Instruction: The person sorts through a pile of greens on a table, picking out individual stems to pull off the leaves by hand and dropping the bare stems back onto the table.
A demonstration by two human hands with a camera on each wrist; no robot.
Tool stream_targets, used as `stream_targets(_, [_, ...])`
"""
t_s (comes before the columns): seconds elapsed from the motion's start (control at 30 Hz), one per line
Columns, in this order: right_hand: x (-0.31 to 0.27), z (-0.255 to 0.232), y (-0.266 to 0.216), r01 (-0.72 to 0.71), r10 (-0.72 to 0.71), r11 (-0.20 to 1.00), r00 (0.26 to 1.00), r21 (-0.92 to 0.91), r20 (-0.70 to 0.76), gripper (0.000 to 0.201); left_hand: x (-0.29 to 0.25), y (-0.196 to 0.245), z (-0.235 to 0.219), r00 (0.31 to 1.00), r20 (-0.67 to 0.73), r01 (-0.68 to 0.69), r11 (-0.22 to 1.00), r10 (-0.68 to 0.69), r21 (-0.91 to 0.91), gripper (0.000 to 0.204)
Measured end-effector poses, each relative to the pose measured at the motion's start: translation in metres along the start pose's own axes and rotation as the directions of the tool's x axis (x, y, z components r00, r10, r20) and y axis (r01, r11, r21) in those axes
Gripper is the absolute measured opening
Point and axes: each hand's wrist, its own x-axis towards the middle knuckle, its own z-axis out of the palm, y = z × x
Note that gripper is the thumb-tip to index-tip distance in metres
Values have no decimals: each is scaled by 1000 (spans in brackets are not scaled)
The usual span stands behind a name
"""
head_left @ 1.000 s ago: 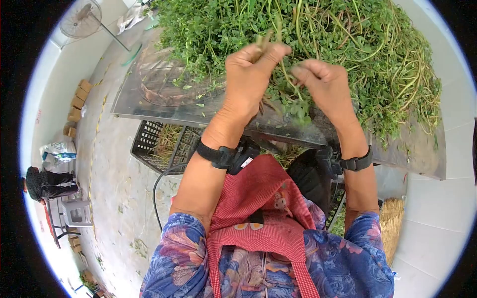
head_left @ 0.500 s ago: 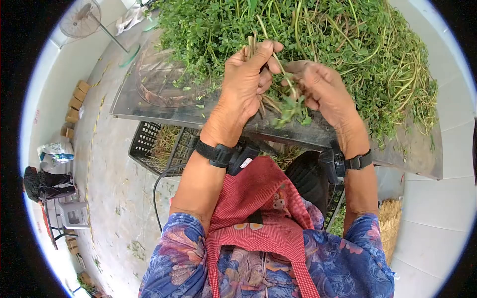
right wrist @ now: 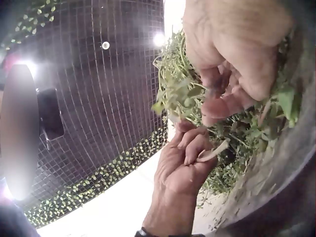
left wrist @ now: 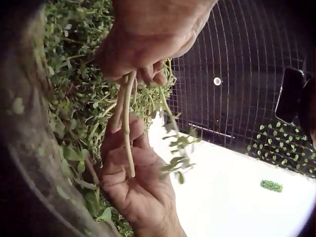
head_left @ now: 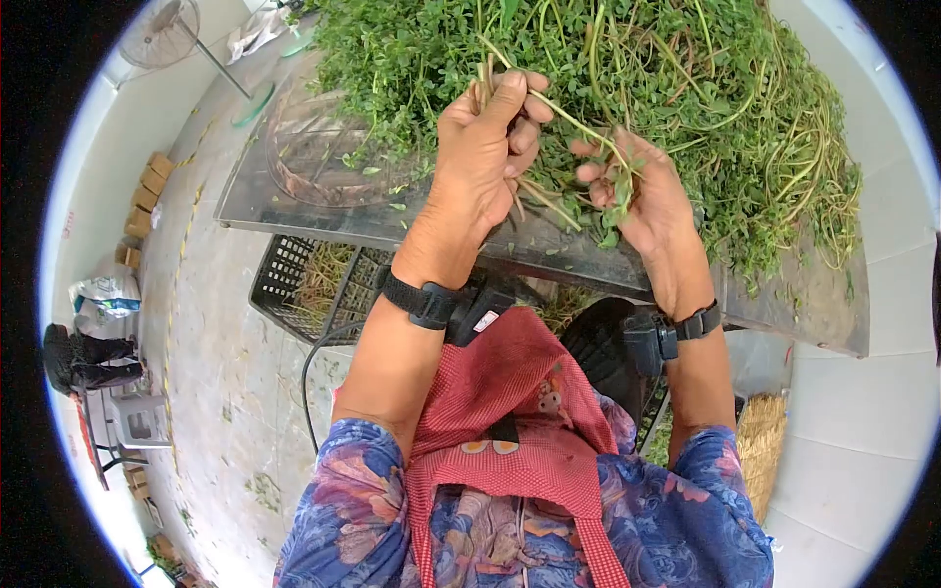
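In the head view my left hand (head_left: pixel 478 152) grips a few leafy plant stems over the table, thumb on top. One long thin green stem (head_left: pixel 578 122) slants from these fingers down to the right, ending in a small leafy tip. Thicker bare stem ends (left wrist: pixel 127 123) stick out below the left hand in its wrist view. My right hand (head_left: pixel 652 201) is turned palm up beside the leafy tip (left wrist: pixel 178 158), its fingers loosely bent. In the head view that tip overlaps the right palm. A large heap of green plants (head_left: pixel 725 118) lies beyond both hands.
The heap covers much of the dark metal table (head_left: pixel 245 201). A black plastic crate (head_left: pixel 279 284) with stems stands below the table's front edge. To the left are a fan (head_left: pixel 162 34), boxes (head_left: pixel 147 196), a stool (head_left: pixel 145 423) and another person (head_left: pixel 88 358).
The right hand has turned its palm up and moved slightly right, and its fingers have loosened. The long stem now stretches between the hands. The left hand keeps its hold on the stems.
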Motion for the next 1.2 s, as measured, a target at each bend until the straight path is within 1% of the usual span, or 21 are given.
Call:
stream_targets(0.1, [-6, 8, -3, -31, 31, 999, 1000, 41, 0, 35, -2, -1, 2, 999, 17, 48, 998, -47, -31, 23])
stream_targets(0.17, [-2, 4, -2, -89, 81, 995, 984, 39, 156, 39, -4, -3, 4, 996, 57, 72, 997, -71, 0, 23])
stream_targets(0.3, [-3, 11, -5, -80, 76, 997, 983, 15, 168, 40, -8, -6, 6, 991, 54, 119, 991, -122, 59, 21])
stream_targets(0.37, [-5, 17, -5, 10, 1, 997, 990, -79, 142, 36, -8, -9, 8, 992, 50, 110, 991, -114, 79, 21])
stream_targets(0.4, [-4, 16, -3, 10, 1, 997, 990, -79, 140, 36, -8, -10, 8, 993, 45, 102, 990, -107, 100, 21])
stream_targets(0.47, [0, 13, 3, 118, -125, 949, 992, -292, -4, 31, -8, -10, 8, 994, 47, 95, 993, -99, 76, 20])
stream_targets(0.5, [-2, 11, 2, 116, -124, 949, 992, -293, -6, 31, -6, -9, 7, 997, 19, 74, 996, -75, 53, 20])
stream_targets(0.6, [-9, 5, -1, 139, -136, 959, 990, -247, 29, 29, -5, -4, 4, 999, -24, 28, 1000, -28, -4, 19])
stream_targets(0.7, [-16, 8, -3, 7, -4, 994, 1000, -107, 25, 34, -4, -3, 4, 998, -43, 46, 999, -45, 21, 18])
stream_targets(0.73, [-18, 10, -4, 6, -3, 994, 1000, -109, 25, 34, -4, -4, 4, 998, -29, 51, 999, -51, 10, 18])
stream_targets(0.8, [-21, 14, -4, -66, 82, 991, 988, -118, 133, 35, -4, -6, 5, 998, -16, 56, 998, -56, -3, 18])
stream_targets(0.83, [-21, 13, -2, -58, 78, 987, 988, -151, 132, 28, -4, -6, 5, 998, -12, 57, 998, -57, -8, 18])
stream_targets(0.87, [-20, 10, 2, -60, 80, 986, 988, -153, 132, 28, -4, -6, 5, 998, -6, 58, 998, -58, -12, 18])
stream_targets(0.93, [-15, 3, 9, 5, 16, 969, 996, -245, 84, 21, -4, -5, 3, 999, 2, 54, 999, -54, 3, 19])
stream_targets(0.97, [-16, 5, 9, 3, 18, 969, 996, -246, 84, 21, -5, -5, 3, 999, 11, 51, 999, -51, 19, 21])
stream_targets(1.0, [-18, 8, 10, 34, -28, 972, 999, -233, 27, 18, -5, -3, 2, 999, 9, 51, 999, -51, 18, 21])
stream_targets(1.03, [-20, 10, 11, 65, -74, 973, 997, -223, -31, 16, -4, -2, 2, 999, -18, 36, 999, -36, 5, 21])
stream_targets(1.07, [-22, 9, 13, 64, -72, 972, 997, -226, -29, 16, -3, 0, 1, 999, -47, 19, 1000, -20, -8, 20])
stream_targets(1.13, [-24, 5, 16, 41, -46, 995, 998, -96, -43, 23, -1, 2, -2, 997, -72, 16, 1000, -17, -12, 20])
stream_targets(1.17, [-26, 7, 15, 40, -44, 994, 998, -97, -43, 23, -2, 3, -2, 997, -68, 21, 1000, -21, -8, 20])
stream_targets(1.2, [-27, 12, 12, -15, 14, 1000, 999, -14, -37, 29, -3, 3, -1, 998, -62, 27, 1000, -27, -3, 21])
